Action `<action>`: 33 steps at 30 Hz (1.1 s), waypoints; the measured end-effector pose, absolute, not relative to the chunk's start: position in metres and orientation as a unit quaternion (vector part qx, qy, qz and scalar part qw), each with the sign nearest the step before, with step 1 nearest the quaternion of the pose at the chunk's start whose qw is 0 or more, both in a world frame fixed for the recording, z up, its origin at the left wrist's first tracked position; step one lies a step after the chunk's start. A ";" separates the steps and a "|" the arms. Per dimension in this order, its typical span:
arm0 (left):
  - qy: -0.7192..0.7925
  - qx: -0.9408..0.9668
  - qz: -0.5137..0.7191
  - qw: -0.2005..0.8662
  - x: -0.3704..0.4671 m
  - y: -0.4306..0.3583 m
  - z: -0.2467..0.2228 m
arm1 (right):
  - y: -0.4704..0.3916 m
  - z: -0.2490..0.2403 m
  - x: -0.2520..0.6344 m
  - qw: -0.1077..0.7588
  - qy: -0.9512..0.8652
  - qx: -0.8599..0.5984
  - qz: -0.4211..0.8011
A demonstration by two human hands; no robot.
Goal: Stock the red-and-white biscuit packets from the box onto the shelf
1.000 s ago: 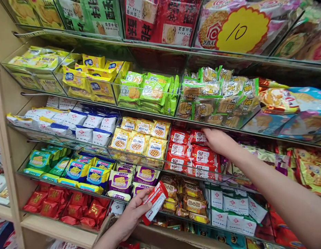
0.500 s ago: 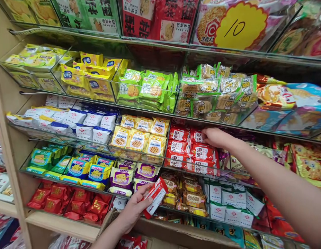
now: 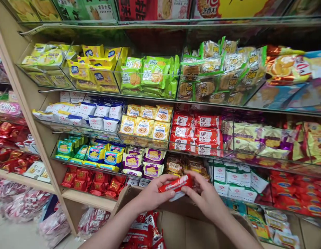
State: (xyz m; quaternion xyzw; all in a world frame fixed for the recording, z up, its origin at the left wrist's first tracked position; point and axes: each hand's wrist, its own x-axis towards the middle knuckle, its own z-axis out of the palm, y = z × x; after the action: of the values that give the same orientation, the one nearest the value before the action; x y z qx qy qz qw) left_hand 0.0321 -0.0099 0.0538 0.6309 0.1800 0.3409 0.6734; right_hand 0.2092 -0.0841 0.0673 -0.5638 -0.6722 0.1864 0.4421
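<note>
Now that the right hand [image 3: 208, 199] has been drawn back from the stacked packs [image 3: 207, 135], the red packet [image 3: 176, 184], until now held only by the left hand [image 3: 155, 193], is pinched at either end by both, fingers closed, above the box [image 3: 125, 195]. The stacked packs are left untouched on the shelf [image 3: 139, 141]; loose packs [image 3: 141, 233] are seen inside the box.

1. Bare hands: two, left [image 3: 154, 194] and right [image 3: 206, 196].
2. Held red-and-white plastic packets [image 3: 173, 184]: at least one.
3. Yellow-and-white square cookie packets [image 3: 144, 127]: six fronts visible.
4. Open brown cardboard box [image 3: 187, 226]: one.
</note>
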 end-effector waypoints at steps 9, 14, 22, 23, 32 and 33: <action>0.215 0.458 0.395 0.767 0.049 -0.045 0.068 | -0.120 0.053 0.222 0.525 -0.699 -0.486 0.015; 0.199 0.525 0.478 0.676 0.057 -0.052 0.073 | -0.125 0.035 0.219 0.530 -0.645 -0.531 0.144; 0.199 0.544 0.463 0.671 0.056 -0.052 0.064 | -0.114 0.033 0.214 0.581 -0.596 -0.523 0.183; 0.206 0.535 0.464 0.675 0.057 -0.052 0.061 | -0.113 0.035 0.214 0.548 -0.637 -0.538 0.066; 0.260 0.664 0.485 0.506 0.026 -0.053 0.071 | -0.093 0.099 0.234 0.319 -0.760 -0.373 -0.426; 0.290 0.715 0.478 0.420 0.015 -0.044 0.069 | -0.084 0.113 0.243 0.315 -0.749 -0.380 -0.442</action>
State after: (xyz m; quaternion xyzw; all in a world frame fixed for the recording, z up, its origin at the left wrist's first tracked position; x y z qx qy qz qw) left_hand 0.0150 -0.0437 0.0692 0.7146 0.2900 0.4783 0.4201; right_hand 0.2434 -0.0843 0.1129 -0.3802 -0.7491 -0.4417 0.3149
